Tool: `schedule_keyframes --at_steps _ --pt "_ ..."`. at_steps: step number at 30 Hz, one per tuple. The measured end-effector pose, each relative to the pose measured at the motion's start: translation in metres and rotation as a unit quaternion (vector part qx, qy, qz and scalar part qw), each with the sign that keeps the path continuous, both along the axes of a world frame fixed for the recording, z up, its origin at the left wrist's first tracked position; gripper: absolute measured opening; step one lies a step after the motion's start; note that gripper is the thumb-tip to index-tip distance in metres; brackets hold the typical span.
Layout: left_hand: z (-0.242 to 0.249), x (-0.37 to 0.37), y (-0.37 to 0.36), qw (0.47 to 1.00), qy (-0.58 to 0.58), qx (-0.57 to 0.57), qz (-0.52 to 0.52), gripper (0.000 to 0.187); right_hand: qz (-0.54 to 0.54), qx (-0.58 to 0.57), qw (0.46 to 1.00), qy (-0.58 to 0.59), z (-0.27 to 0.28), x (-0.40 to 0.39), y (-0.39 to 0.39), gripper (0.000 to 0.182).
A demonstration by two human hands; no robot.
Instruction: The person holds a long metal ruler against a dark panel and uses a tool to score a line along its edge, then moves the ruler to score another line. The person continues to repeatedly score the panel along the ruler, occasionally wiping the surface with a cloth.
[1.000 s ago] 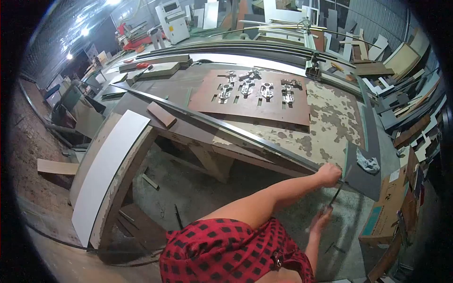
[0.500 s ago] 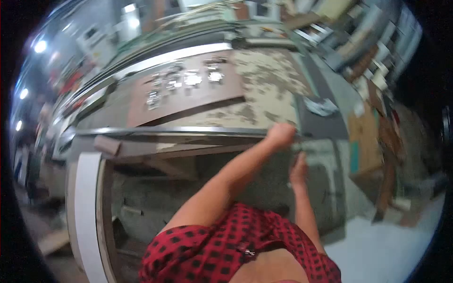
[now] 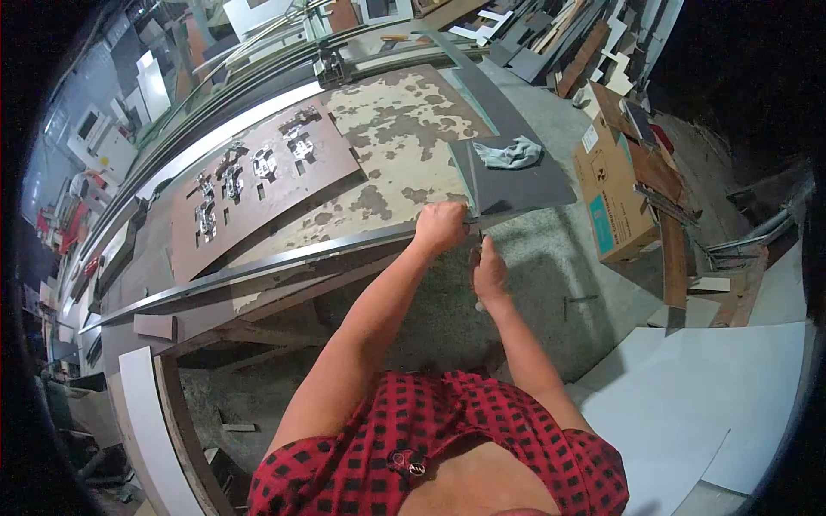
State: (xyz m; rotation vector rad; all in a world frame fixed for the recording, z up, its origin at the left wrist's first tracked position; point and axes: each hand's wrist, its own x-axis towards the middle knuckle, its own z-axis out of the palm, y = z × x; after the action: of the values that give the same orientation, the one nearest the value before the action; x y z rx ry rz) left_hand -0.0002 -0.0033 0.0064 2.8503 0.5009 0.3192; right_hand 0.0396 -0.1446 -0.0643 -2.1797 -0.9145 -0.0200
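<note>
A long thin metal strip (image 3: 284, 260) lies along the near edge of the worktable. At its right end my left hand (image 3: 442, 227) is closed around it. Just below and to the right, my right hand (image 3: 490, 270) has its fingers drawn together near the strip's end; whatever it grips is too small to name. A brown panel (image 3: 267, 185) with several groups of metal hardware (image 3: 263, 163) rests on the patchy tabletop (image 3: 404, 129). Beside my left hand, a grey cloth (image 3: 509, 153) lies on a dark board (image 3: 516, 187).
A cardboard box (image 3: 615, 198) with wood scraps stands on the floor at the right. White sheets (image 3: 680, 387) lie at the lower right. A small brown block (image 3: 155, 326) sits at the table's left corner, above a white strip (image 3: 151, 421). Offcuts lean at the top right.
The view has turned, so the table and box now appear further left. My hands stay close together at the strip's right end, and the picture is sharper.
</note>
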Motion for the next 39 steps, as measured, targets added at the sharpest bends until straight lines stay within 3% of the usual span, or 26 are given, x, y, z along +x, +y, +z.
schedule_keyframes --at_steps 2,6,8,10,11,12,13,14,16,17,19,20,22,25,27,29,30,32,33,35,39 --pt "-0.003 0.003 0.000 0.999 0.019 -0.020 0.021 0.024 0.013 0.039 0.999 -0.034 -0.022 0.014 0.001 0.015" --pt "0.000 0.001 -0.002 0.999 0.010 -0.018 0.030 0.024 0.016 0.005 0.999 -0.028 -0.022 0.015 -0.003 0.013" --pt "-0.006 0.003 0.000 0.999 0.016 -0.022 0.035 0.025 0.024 0.028 0.998 0.047 -0.020 0.013 -0.002 0.011" --pt "0.010 -0.002 -0.005 0.997 0.013 -0.055 0.045 0.014 0.028 0.016 0.999 0.017 -0.010 0.009 -0.002 0.013" --pt "0.012 -0.006 -0.007 0.997 0.010 -0.052 0.052 0.014 0.007 0.028 0.993 0.114 -0.024 0.016 0.002 0.019" --pt "-0.015 0.005 0.003 0.998 -0.007 -0.055 0.042 0.013 0.005 0.023 0.986 0.164 0.015 0.000 -0.001 0.030" --pt "-0.010 0.001 0.002 0.997 -0.026 -0.067 0.036 0.012 0.028 0.088 0.981 0.171 0.009 0.001 -0.001 0.039" --pt "-0.014 0.004 0.002 0.997 -0.020 -0.064 0.045 0.013 0.047 0.095 0.991 0.081 -0.004 0.006 0.000 0.040" --pt "-0.010 0.001 0.002 0.995 -0.029 -0.078 0.051 0.014 0.034 0.225 0.921 0.317 0.008 -0.002 0.004 0.012" --pt "-0.008 0.000 0.001 0.996 -0.029 -0.067 0.043 0.015 0.043 0.223 0.920 0.320 0.006 -0.002 0.004 0.012" --pt "-0.002 -0.004 0.000 0.998 -0.035 -0.056 0.020 0.016 0.029 0.043 0.993 0.106 -0.005 0.007 0.000 0.013" --pt "-0.004 -0.003 0.001 0.998 -0.035 -0.056 0.024 0.016 0.033 0.042 0.993 0.106 -0.015 0.016 -0.001 0.013" --pt "-0.004 -0.002 0.001 0.998 -0.025 -0.054 0.027 0.018 0.040 0.175 0.915 0.360 -0.035 0.026 0.003 0.014" --pt "-0.011 0.000 0.000 0.996 -0.053 -0.065 0.031 0.015 0.037 0.162 0.919 0.359 -0.022 0.015 -0.006 0.025" --pt "-0.012 0.000 0.002 0.996 -0.072 -0.057 0.019 0.013 0.072 0.099 0.981 0.149 -0.007 -0.017 -0.029 0.031" --pt "0.000 -0.005 0.000 0.996 -0.063 -0.057 0.022 0.013 0.041 -0.002 0.999 0.031 -0.035 -0.026 -0.056 0.023" --pt "0.001 -0.007 -0.001 0.997 -0.050 -0.062 0.015 0.013 0.050 -0.002 0.998 0.033 -0.049 -0.024 -0.065 0.023" --pt "-0.006 -0.002 0.001 0.996 -0.048 -0.074 0.029 0.012 -0.006 0.134 0.953 0.272 -0.076 -0.014 -0.075 0.030" --pt "-0.005 -0.002 0.000 0.995 -0.048 -0.077 0.027 0.012 -0.003 0.132 0.952 0.277 -0.058 -0.023 -0.074 0.030" --pt "-0.001 -0.004 -0.001 0.996 -0.052 -0.076 0.015 0.012 0.014 -0.077 0.980 0.185 0.012 -0.044 -0.068 0.031" --pt "-0.009 0.001 0.001 0.998 -0.040 -0.039 0.016 0.011 0.034 -0.076 0.993 0.079 -0.034 -0.029 -0.076 0.027"
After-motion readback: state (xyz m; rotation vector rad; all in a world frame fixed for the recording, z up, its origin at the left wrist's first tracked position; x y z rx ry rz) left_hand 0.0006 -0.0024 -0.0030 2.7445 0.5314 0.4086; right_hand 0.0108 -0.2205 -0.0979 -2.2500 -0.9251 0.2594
